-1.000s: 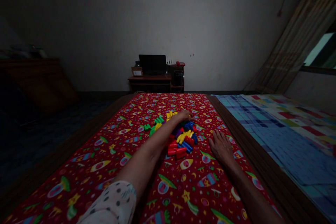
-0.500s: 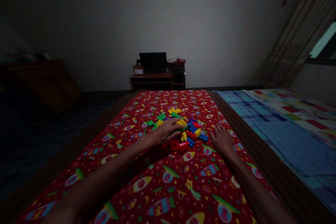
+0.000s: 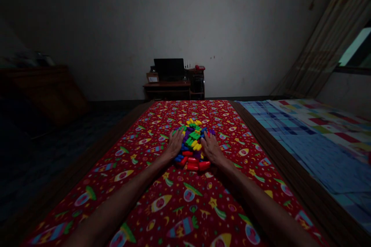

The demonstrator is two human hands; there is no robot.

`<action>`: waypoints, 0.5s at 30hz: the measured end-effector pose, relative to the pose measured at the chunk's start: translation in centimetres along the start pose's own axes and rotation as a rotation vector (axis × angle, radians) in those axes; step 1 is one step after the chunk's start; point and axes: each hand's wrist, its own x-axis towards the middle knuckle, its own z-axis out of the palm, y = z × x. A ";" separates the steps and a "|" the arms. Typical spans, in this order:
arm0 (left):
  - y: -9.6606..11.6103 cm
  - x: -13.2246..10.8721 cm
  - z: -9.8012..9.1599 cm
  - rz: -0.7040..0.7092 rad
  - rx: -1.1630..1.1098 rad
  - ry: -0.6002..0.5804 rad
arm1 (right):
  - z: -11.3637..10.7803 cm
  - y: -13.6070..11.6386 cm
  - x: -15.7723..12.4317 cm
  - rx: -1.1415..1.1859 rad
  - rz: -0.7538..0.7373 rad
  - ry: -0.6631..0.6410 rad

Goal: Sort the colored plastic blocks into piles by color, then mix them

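A pile of small plastic toy blocks [image 3: 193, 137] in green, yellow, blue, purple and red lies on the red rocket-print cloth [image 3: 162, 200]. My left hand [image 3: 175, 144] rests against the left side of the pile, its fingers stretched forward and touching blocks. Against the right side lies my right hand [image 3: 211, 146], fingers extended over some blue and purple blocks. Neither hand grips a block that I can make out. Several red blocks [image 3: 193, 165] form the near edge of the pile, between my wrists. Blocks under my palms are partly hidden.
Beyond the cloth stands a desk [image 3: 166, 84] with a dark monitor [image 3: 169, 68] and a red telephone [image 3: 199, 67]. Blue plaid bedding [image 3: 301, 150] spreads to the right. A wooden cabinet [image 3: 43, 88] is at the left, and a curtain [image 3: 315, 50] hangs at the right.
My left hand has moved from over the pile to its left side. My right hand has come in from the cloth to the right side. The blocks are drawn closer together.
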 end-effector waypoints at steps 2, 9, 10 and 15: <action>1.1 0.8 0.5 0.003 -0.034 0.012 | -0.6 0.2 0.7 0.027 -0.064 0.000; 0.1 7.6 -1.1 -0.109 -0.065 -0.072 | -2.6 4.3 3.0 0.055 0.042 0.095; 0.0 8.9 -1.2 -0.101 -0.080 -0.109 | -2.3 4.5 3.1 0.054 0.034 0.096; 1.8 13.0 -0.2 0.000 -0.162 -0.296 | -1.5 4.4 3.0 0.160 0.057 0.129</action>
